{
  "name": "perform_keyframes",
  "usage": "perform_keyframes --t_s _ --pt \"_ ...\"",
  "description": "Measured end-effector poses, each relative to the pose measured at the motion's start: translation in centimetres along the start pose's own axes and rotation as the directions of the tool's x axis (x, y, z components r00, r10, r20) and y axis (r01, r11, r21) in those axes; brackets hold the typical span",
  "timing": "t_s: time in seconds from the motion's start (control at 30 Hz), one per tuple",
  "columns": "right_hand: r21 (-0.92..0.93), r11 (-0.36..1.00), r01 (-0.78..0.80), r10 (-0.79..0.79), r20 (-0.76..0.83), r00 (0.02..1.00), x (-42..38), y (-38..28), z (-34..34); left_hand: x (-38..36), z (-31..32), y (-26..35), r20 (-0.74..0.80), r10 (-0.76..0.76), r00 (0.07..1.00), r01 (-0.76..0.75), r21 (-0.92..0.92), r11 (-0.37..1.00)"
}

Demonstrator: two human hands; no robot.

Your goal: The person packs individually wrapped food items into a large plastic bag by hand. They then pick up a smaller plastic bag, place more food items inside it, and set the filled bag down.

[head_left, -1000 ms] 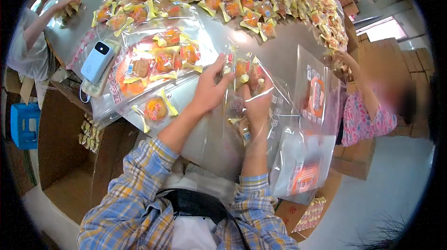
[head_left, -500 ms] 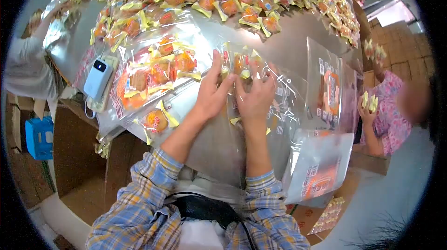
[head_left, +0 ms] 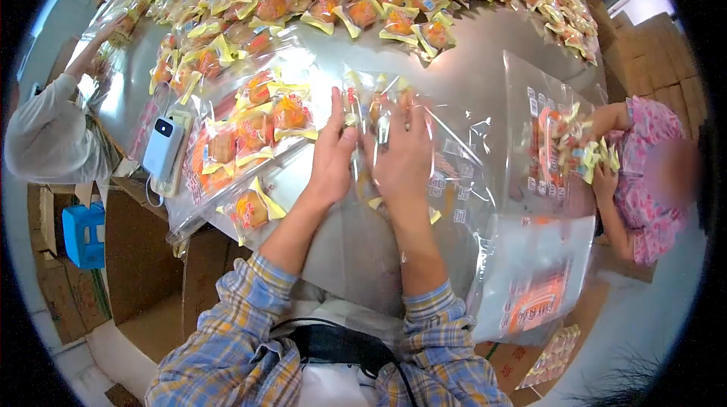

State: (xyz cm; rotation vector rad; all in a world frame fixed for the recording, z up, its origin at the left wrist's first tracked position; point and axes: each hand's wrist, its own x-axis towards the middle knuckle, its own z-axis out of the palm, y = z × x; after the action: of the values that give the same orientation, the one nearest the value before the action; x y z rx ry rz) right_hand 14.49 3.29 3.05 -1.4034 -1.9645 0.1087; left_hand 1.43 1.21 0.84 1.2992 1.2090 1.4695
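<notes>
A clear plastic bag [head_left: 371, 233] lies before me with a few small wrapped packets at its far end. My left hand [head_left: 332, 157] rests along the bag's left side, fingers stretched forward and thumb beside them. Across the bag's far part my right hand [head_left: 400, 151] lies with its fingers spread over the packets, partly blurred. Left of my hands, a filled clear bag [head_left: 254, 128] holds several orange and yellow packets. One single packet [head_left: 251, 208] sits nearer me, beside my left forearm.
Many wrapped packets [head_left: 360, 9] are heaped along the table's far side. A phone [head_left: 160, 148] lies at the left, and flat printed bags [head_left: 530, 271] at the right. One person in pink [head_left: 653, 180] holds packets at right; another person's sleeve [head_left: 53, 134] shows at left.
My left hand has moved slightly left and my right hand lies flatter over the bag. The person at right has brought both hands with packets over the table edge. The view has shifted slightly.
</notes>
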Motion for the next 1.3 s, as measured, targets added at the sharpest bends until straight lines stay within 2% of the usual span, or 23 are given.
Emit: perform_keyframes --t_s 0.07,0.1,0.13,0.2,0.27,0.3,0.4,0.43,0.5,0.53,0.57,0.63,0.7,0.73,0.83,0.93,1.0,1.13,1.2,1.23,1.3 --pt "-0.021 0.999 -0.044 0.042 -0.062 0.997 0.4 0.1 0.0 -0.3 -0.3 0.5 0.082 -0.002 0.997 -0.004 0.083 0.997" --pt "-0.042 0.992 -0.123 0.123 -0.002 0.992 0.5 0.3 0.1 -0.3 -0.2 0.1 0.097 0.013 0.995 -0.023 0.109 0.994" --pt "-0.035 0.990 -0.137 0.136 -0.012 0.991 0.6 0.3 0.3 -0.4 -0.1 -0.1 0.113 0.026 0.993 -0.041 0.135 0.990" --pt "-0.020 0.987 -0.157 0.156 -0.037 0.987 1.2 0.0 0.3 -0.9 0.2 -0.1 0.086 0.031 0.996 -0.039 0.096 0.995" --pt "-0.089 0.992 -0.091 0.087 -0.051 0.995 1.2 0.3 0.6 -1.2 0.6 0.4 0.053 0.048 0.997 -0.051 0.053 0.997" --pt "-0.124 0.991 -0.057 0.050 -0.057 0.997 1.4 0.4 0.6 -1.3 0.1 0.3 0.039 -0.049 0.998 0.050 -0.007 0.999" --pt "0.111 0.993 0.034 -0.030 -0.043 0.999 0.9 0.2 0.3 -1.7 -0.4 0.2 0.050 -0.140 0.989 0.146 -0.151 0.978" --pt "0.188 0.982 0.016 -0.011 -0.032 0.999 0.8 0.1 0.1 -1.7 -0.2 0.2 0.007 -0.018 1.000 0.018 -0.082 0.996" --pt "0.340 0.940 -0.023 0.023 0.003 1.000 0.7 0.0 -0.4 -1.6 -0.5 0.4 0.008 -0.052 0.999 0.052 -0.092 0.994" --pt "0.353 0.933 -0.065 0.082 -0.033 0.996 0.7 0.3 0.1 -1.5 -0.8 0.6 0.007 -0.067 0.998 0.067 -0.096 0.993" --pt "0.369 0.924 -0.106 0.140 -0.067 0.988 0.5 0.9 1.0 -1.3 -1.3 0.8 0.052 -0.137 0.989 0.144 -0.156 0.977" --pt "0.452 0.880 -0.150 0.218 -0.103 0.970 0.8 1.4 1.4 -1.0 -1.5 0.1 0.012 -0.077 0.997 0.078 -0.118 0.990" --pt "0.374 0.906 -0.198 0.206 0.017 0.978 0.7 1.5 0.6 -0.7 -1.5 0.0 -0.008 -0.014 1.000 0.014 -0.055 0.998" --pt "0.332 0.918 -0.219 0.205 0.075 0.976 0.7 1.3 0.0 -0.7 -1.5 0.2 -0.005 -0.041 0.999 0.040 -0.067 0.997" --pt "0.092 0.992 -0.091 0.091 0.003 0.996 0.9 0.7 -0.3 -0.7 -1.6 1.0 0.002 -0.107 0.994 0.107 -0.103 0.989" --pt "0.146 0.988 -0.048 0.050 -0.011 0.999 1.1 0.9 -0.1 -0.5 -1.9 1.2 0.009 -0.135 0.991 0.134 -0.158 0.978" --pt "0.166 0.982 -0.090 0.093 -0.012 0.996 1.0 0.9 0.3 -0.4 -1.9 1.2 0.020 -0.145 0.989 0.146 -0.225 0.963" --pt "0.123 0.984 -0.127 0.134 -0.047 0.990 1.1 1.2 1.1 -0.3 -2.0 1.8 0.044 -0.096 0.994 0.102 -0.171 0.980" --pt "0.228 0.957 -0.180 0.183 0.008 0.983 1.5 0.9 0.5 -0.3 -2.1 2.1 0.055 -0.054 0.997 0.059 -0.093 0.994" --pt "0.278 0.938 -0.208 0.205 0.039 0.978 1.6 0.6 0.2 -0.3 -2.0 1.9 0.025 -0.078 0.997 0.080 -0.141 0.987" --pt "0.207 0.970 -0.125 0.115 0.057 0.992 1.4 0.1 0.0 -0.3 -2.1 1.3 -0.034 -0.122 0.992 0.111 -0.236 0.965"
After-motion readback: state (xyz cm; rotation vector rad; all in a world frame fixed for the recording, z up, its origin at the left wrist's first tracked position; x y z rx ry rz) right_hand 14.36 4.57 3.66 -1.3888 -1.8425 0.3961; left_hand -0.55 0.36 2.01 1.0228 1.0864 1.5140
